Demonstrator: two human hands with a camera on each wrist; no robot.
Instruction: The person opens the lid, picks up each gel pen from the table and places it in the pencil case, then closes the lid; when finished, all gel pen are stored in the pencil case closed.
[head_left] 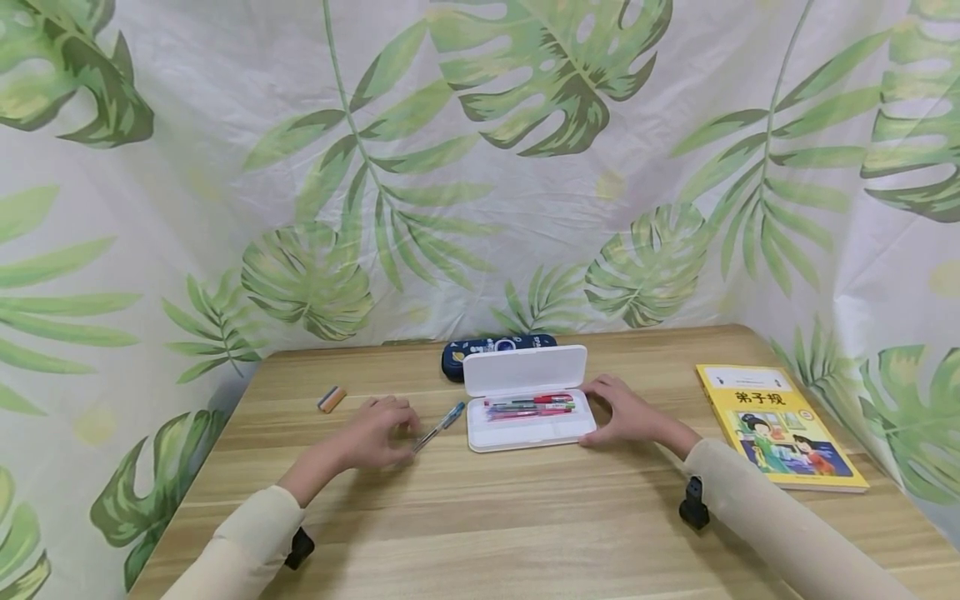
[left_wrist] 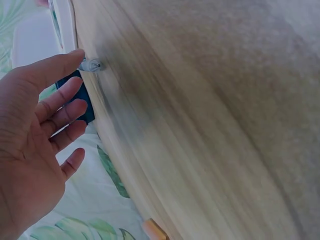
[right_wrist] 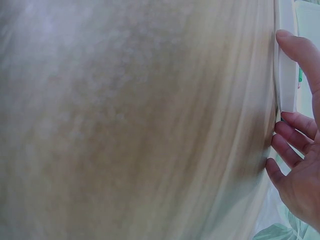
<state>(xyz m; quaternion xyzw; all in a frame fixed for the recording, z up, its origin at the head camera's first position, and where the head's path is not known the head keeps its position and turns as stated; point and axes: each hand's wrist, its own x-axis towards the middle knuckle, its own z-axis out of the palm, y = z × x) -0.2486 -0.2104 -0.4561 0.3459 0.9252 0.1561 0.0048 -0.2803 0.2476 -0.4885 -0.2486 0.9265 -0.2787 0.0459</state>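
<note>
A white pencil case (head_left: 531, 436) lies with its lid raised, several red, pink and green pens (head_left: 532, 406) inside. My right hand (head_left: 621, 411) grips its right end, thumb at the front corner and fingers toward the back. In the right wrist view the thumb and index fingertip meet the case's edge (right_wrist: 286, 60). Left of the case is a clear pen with a blue cap (head_left: 442, 423). My left hand (head_left: 381, 433) is at the pen's near end, fingers loosely bent and spread. The left wrist view shows the pen's end (left_wrist: 92, 65) right by the thumb tip, apart from the other fingers.
Behind the white case sits a dark blue patterned pencil case (head_left: 455, 358). A small striped eraser-like block (head_left: 332, 399) lies at left on the wooden table (head_left: 480, 525). A yellow book (head_left: 783, 429) rests at right. Leaf-print cloth (head_left: 420, 208) hangs along the far edge.
</note>
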